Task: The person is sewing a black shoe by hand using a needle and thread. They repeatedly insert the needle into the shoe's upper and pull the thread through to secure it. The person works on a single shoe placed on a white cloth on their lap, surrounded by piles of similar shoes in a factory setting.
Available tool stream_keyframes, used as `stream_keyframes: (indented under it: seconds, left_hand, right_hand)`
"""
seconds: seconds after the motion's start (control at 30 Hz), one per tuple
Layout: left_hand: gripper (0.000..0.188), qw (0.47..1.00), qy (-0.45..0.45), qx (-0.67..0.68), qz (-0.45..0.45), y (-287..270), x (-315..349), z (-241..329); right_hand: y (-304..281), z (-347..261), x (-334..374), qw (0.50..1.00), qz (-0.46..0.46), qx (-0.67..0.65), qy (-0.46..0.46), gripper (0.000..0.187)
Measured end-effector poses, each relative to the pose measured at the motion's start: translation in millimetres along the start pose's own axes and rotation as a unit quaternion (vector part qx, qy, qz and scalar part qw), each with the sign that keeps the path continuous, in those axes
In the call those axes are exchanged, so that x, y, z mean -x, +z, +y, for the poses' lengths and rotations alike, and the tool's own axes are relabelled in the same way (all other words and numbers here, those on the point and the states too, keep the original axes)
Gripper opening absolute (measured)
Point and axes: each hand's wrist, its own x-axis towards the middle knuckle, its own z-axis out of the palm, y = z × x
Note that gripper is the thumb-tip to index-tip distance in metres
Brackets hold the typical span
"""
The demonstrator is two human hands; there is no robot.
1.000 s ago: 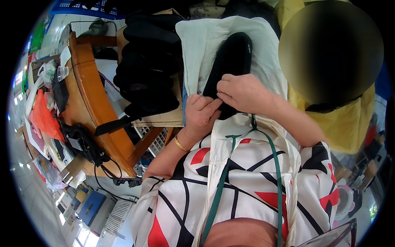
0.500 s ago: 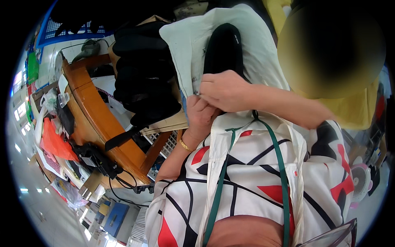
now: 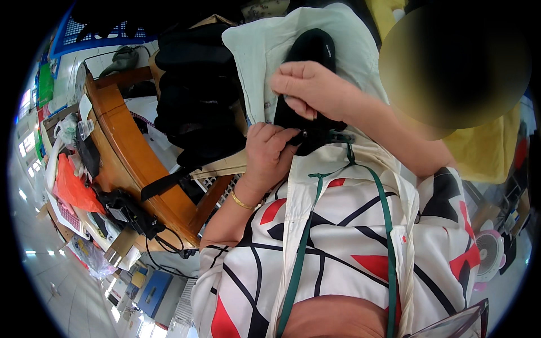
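Left hand (image 3: 269,147) pinched on black shoe (image 3: 314,48), near edge | right hand (image 3: 313,90) curled above, can't tell its hold | white cloth (image 3: 256,59) beyond both | shoe pile (image 3: 197,93) close leftward

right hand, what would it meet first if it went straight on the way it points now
Pointing toward the picture's left, the right hand would likely meet the pale cloth first, or pass above it to the stack of black items; its height over the cloth is unclear.

A shoe (image 3: 316,47) lies on a cloth (image 3: 253,59), with piled shoes (image 3: 194,93) to its left and a fan (image 3: 489,255) far right.
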Motion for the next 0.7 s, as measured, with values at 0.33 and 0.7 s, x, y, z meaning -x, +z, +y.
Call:
stream_keyframes:
  seconds: [0.33, 0.7]
  left_hand:
    - [0.023, 0.998, -0.015, 0.032, -0.058, -12, -16, -4]
    - [0.017, 0.975, -0.148, 0.086, -0.143, -14, -32, -5]
  right_hand:
    - [9, 10, -11, 0.975, 0.04, -0.213, -0.044, 0.024]
    - [4, 2, -2, 0.965, 0.093, -0.222, -0.106, 0.023]
